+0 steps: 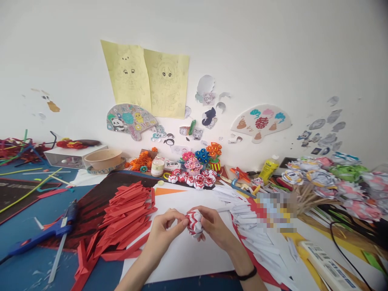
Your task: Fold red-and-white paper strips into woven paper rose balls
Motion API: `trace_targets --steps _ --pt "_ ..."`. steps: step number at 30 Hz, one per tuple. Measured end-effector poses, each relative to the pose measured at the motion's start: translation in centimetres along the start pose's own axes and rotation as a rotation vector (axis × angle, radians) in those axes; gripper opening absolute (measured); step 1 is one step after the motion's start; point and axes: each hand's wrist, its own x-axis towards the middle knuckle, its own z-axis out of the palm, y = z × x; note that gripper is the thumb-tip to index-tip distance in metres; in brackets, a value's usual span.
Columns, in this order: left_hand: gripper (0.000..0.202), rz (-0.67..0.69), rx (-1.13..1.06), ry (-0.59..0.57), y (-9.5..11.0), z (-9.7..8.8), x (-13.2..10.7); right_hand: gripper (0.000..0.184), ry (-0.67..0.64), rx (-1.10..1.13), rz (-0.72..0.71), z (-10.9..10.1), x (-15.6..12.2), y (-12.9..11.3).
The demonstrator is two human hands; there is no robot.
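Observation:
Both my hands hold a small red-and-white woven paper ball [194,221] above a white sheet [188,250] on the table. My left hand [165,232] pinches the ball from the left with its fingers closed on it. My right hand [214,226], with a black band on the wrist, grips it from the right. A pile of folded red paper strips [124,214] lies just left of my hands. A pile of white folded strips [245,214] lies to the right.
A blue glue gun [45,234] lies at the left. Several finished red-and-white balls [194,180] and paper flower pots [201,159] stand behind the sheet. A bowl [103,158], a glue bottle [268,167], paper flowers on sticks [327,182] and a power strip [327,266] are around.

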Motion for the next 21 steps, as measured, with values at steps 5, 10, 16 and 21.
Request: trace_targets --steps 5,10,16,21 --pt "0.023 0.01 -0.02 -0.013 -0.12 0.04 0.08 0.054 -0.01 -0.004 -0.004 0.03 -0.01 -0.07" --pt "0.022 0.061 0.052 0.045 -0.2 0.18 -0.32 0.054 0.019 0.004 -0.028 0.4 0.11 -0.09" --pt "0.022 0.146 0.042 0.093 -0.06 0.51 -0.68 0.052 -0.006 0.042 -0.05 0.77 0.23 -0.11" --pt "0.028 -0.016 -0.066 -0.001 0.55 0.49 -0.47 0.052 -0.013 0.044 -0.05 0.5 0.26 0.03"
